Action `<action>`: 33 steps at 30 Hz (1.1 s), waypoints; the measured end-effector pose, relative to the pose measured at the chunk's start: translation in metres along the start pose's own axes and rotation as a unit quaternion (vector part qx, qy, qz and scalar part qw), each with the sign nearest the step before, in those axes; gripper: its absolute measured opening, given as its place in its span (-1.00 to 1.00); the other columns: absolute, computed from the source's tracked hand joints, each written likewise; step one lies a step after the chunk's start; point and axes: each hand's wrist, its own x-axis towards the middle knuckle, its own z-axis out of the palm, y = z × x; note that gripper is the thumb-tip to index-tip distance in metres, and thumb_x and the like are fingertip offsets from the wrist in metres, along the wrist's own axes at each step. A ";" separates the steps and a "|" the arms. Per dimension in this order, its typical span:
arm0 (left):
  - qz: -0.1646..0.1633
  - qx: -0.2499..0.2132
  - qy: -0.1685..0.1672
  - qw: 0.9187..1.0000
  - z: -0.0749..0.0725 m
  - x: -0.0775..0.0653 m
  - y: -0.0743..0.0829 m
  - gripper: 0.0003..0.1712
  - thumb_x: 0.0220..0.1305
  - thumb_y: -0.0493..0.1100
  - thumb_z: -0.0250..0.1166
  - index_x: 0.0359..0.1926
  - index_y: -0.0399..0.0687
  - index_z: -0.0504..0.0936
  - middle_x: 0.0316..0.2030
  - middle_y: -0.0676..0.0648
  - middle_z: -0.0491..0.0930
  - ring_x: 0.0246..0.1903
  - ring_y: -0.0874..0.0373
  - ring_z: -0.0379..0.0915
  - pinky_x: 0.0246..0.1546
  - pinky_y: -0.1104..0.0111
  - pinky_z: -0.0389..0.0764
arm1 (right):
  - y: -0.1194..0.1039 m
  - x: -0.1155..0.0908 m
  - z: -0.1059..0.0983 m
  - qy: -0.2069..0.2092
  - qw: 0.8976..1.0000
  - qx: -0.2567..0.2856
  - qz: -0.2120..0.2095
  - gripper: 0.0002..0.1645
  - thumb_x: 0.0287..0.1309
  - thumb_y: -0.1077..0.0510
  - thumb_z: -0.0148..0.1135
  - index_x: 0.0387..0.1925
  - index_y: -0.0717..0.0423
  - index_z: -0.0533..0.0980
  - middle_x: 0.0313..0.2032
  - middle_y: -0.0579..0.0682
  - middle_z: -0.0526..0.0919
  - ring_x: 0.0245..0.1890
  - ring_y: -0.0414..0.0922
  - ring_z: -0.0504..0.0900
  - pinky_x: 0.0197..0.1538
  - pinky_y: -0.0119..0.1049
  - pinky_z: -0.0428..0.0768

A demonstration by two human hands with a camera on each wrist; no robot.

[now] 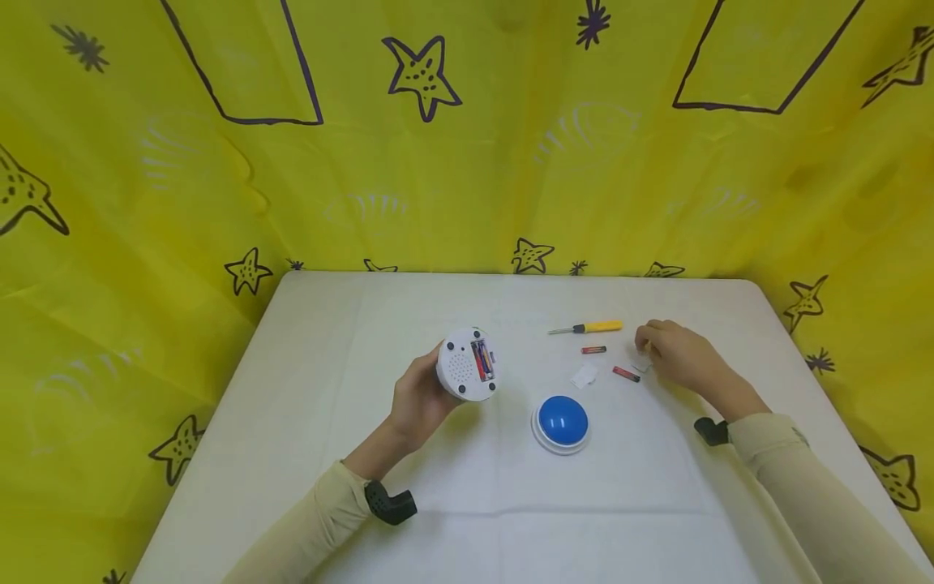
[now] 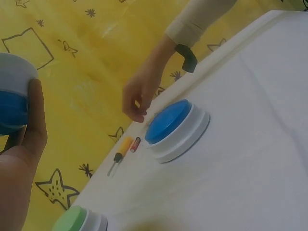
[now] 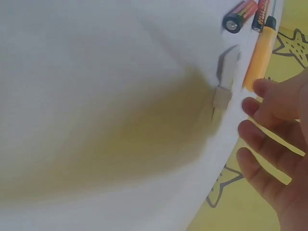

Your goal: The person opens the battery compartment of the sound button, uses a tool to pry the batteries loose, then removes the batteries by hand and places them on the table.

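White plastic, likely light and stiff, the upturned push button (image 1: 461, 370) sits in the left grip (image 1: 422, 401), left of the screwdriver (image 1: 602, 326); best hold its rim. The right grip (image 1: 680, 354) seems released.

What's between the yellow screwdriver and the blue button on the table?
In the head view, a red battery and a small white scrap lie between them.

Two blue dome buttons (image 1: 563, 420), one green dome button (image 2: 70, 220). Two loose batteries (image 1: 626, 374). One screwdriver (image 1: 602, 326).
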 end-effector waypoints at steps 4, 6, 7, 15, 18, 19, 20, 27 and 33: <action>-0.007 -0.004 -0.005 1.000 0.000 0.002 0.003 -0.25 0.56 0.10 -0.35 0.62 -0.10 0.09 0.47 -0.09 0.27 0.31 0.08 0.34 0.16 0.16 0.56 | -0.001 0.011 -0.001 0.014 0.999 0.045 0.006 -0.74 0.38 0.33 0.18 0.07 0.22 0.55 0.06 0.23 0.64 0.07 0.21 0.58 0.20 0.26 0.60; -0.010 0.001 -0.005 1.000 0.000 0.003 0.003 -0.25 0.56 0.12 -0.36 0.62 -0.09 0.10 0.46 -0.06 0.29 0.29 0.09 0.35 0.13 0.18 0.59 | -0.003 0.017 -0.002 0.007 0.997 0.072 0.011 -0.66 0.42 0.30 0.17 0.18 0.23 0.49 0.19 0.28 0.57 0.22 0.28 0.50 0.32 0.33 0.50; -0.013 0.001 -0.004 1.000 0.000 0.003 0.003 -0.25 0.56 0.13 -0.37 0.61 -0.08 0.11 0.46 -0.05 0.29 0.29 0.09 0.36 0.12 0.18 0.59 | -0.003 0.021 -0.002 0.001 0.996 0.085 0.015 -0.62 0.44 0.28 0.16 0.22 0.22 0.48 0.23 0.30 0.53 0.27 0.31 0.45 0.35 0.36 0.45; -0.053 -0.015 0.013 0.998 0.000 0.010 0.003 -0.28 0.55 0.20 -0.40 0.57 0.07 0.18 0.43 -0.09 0.34 0.22 0.03 0.42 0.05 0.12 0.60 | -0.012 0.042 -0.003 -0.060 0.990 0.124 0.031 -0.55 0.50 0.17 0.16 0.33 0.18 0.46 0.37 0.35 0.43 0.38 0.35 0.32 0.43 0.40 0.33; -0.070 -0.013 0.021 0.997 0.001 0.014 0.003 -0.28 0.55 0.22 -0.40 0.56 0.10 0.19 0.42 -0.13 0.34 0.19 -0.03 0.44 0.04 0.09 0.61 | -0.014 0.048 -0.001 -0.071 0.991 0.108 0.030 -0.55 0.49 0.14 0.19 0.32 0.13 0.49 0.34 0.30 0.48 0.35 0.30 0.38 0.41 0.34 0.41; -0.074 -0.011 0.023 0.997 0.002 0.015 0.003 -0.28 0.55 0.22 -0.39 0.55 0.10 0.20 0.42 -0.14 0.34 0.19 -0.03 0.45 0.03 0.09 0.61 | -0.015 0.050 0.000 -0.071 0.992 0.098 0.023 -0.56 0.48 0.14 0.21 0.31 0.13 0.50 0.32 0.28 0.52 0.33 0.29 0.41 0.40 0.32 0.44; -0.078 -0.009 0.023 0.997 0.002 0.017 0.003 -0.28 0.54 0.22 -0.39 0.56 0.09 0.20 0.42 -0.14 0.34 0.19 -0.03 0.45 0.04 0.08 0.61 | -0.015 0.052 0.000 -0.070 0.993 0.090 0.015 -0.56 0.47 0.15 0.23 0.30 0.13 0.51 0.29 0.27 0.55 0.31 0.28 0.44 0.38 0.31 0.46; -0.093 0.009 0.024 0.995 0.006 0.026 0.006 -0.27 0.55 0.25 -0.38 0.56 0.09 0.20 0.44 -0.18 0.35 0.21 -0.02 0.47 0.06 0.08 0.61 | -0.017 0.061 0.001 -0.069 0.996 0.057 -0.024 -0.61 0.41 0.16 0.30 0.22 0.06 0.59 0.16 0.16 0.67 0.20 0.21 0.57 0.31 0.26 0.55; -0.113 0.004 0.017 0.993 0.012 0.033 0.009 -0.28 0.55 0.27 -0.35 0.54 0.11 0.21 0.46 -0.18 0.31 0.26 -0.05 0.42 0.07 0.06 0.61 | -0.017 0.066 0.004 -0.072 0.996 0.046 -0.027 -0.64 0.42 0.17 0.29 0.19 0.05 0.62 0.10 0.13 0.69 0.14 0.16 0.60 0.28 0.20 0.60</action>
